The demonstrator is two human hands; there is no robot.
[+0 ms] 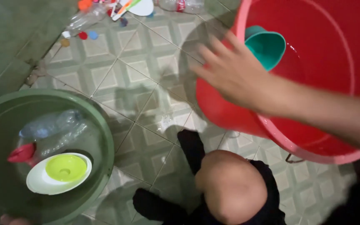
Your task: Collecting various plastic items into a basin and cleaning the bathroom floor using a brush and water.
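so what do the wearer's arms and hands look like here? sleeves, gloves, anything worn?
Right hand and forearm are bare: no glove, sleeve, watch or ring visible, fingers blurred. Of the left hand only a bare sliver shows at the bottom edge; nothing worn can be told.

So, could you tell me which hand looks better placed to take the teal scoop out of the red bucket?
Right, I'd judge. The right hand hovers open at the red bucket rim, beside the teal scoop. The left hand barely shows, at the green basin edge.
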